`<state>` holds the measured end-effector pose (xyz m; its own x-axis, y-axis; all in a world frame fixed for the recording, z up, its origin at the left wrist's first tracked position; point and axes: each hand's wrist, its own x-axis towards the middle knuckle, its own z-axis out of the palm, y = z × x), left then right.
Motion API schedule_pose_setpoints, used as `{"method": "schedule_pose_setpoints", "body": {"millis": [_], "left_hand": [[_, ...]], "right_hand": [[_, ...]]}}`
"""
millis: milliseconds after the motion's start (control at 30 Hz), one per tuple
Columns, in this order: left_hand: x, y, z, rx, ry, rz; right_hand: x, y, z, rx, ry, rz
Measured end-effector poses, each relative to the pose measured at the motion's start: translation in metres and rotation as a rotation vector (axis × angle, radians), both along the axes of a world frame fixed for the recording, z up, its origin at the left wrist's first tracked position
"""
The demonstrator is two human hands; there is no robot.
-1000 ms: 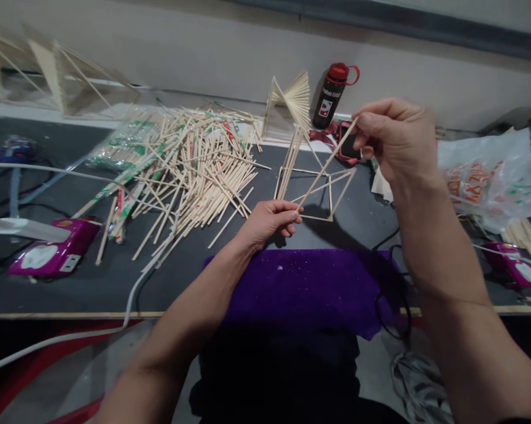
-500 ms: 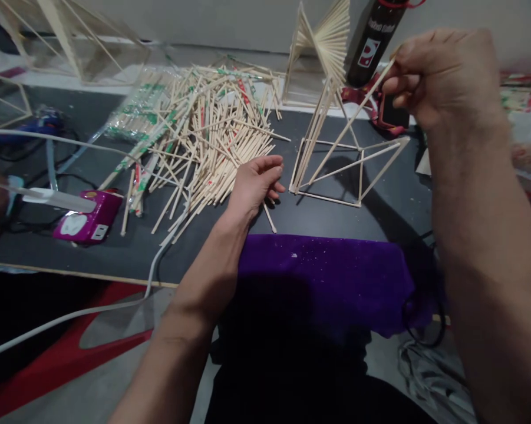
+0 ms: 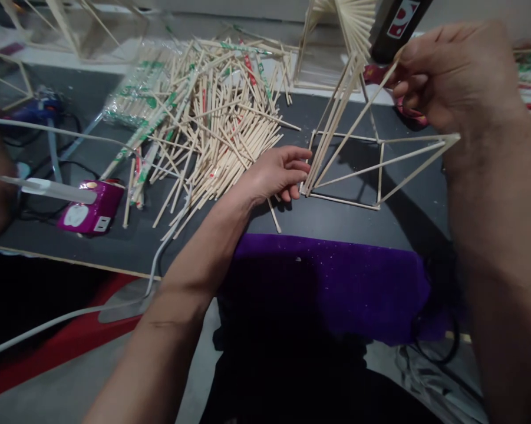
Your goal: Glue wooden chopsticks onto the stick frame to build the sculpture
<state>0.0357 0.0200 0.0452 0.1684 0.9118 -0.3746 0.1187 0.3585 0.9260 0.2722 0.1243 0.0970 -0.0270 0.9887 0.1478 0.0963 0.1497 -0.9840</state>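
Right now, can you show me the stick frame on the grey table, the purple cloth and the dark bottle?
Stick frame (image 3: 381, 164), head view, on a crossing near its middle.
Purple cloth (image 3: 358, 282), head view, on its speckled middle.
Dark bottle (image 3: 402, 21), head view, on its printed label.

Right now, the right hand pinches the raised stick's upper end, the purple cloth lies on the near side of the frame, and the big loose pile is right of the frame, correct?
Not quite: the head view shows the pile left of the frame. The right hand, stick and cloth are as you said.
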Motion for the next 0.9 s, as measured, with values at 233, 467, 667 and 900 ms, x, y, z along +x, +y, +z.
{"method": "schedule_pose_setpoints", "body": {"millis": [233, 467, 667, 900], "left_hand": [[-0.001, 0.011, -0.002, -0.083, -0.048, -0.092], [0.0, 0.019, -0.014, -0.091, -0.091, -0.206], [0.0, 0.023, -0.019, -0.063, -0.102, -0.269], [0.0, 0.026, -0.029, -0.046, -0.091, -0.298]], "right_hand": [[-0.002, -0.003, -0.007, -0.03, 0.036, 0.009], [0.001, -0.002, -0.012, 0.027, 0.063, 0.042], [0.001, 0.004, -0.014, 0.032, 0.018, 0.051], [-0.002, 0.005, -0.014, 0.033, 0.042, 0.05]]}}
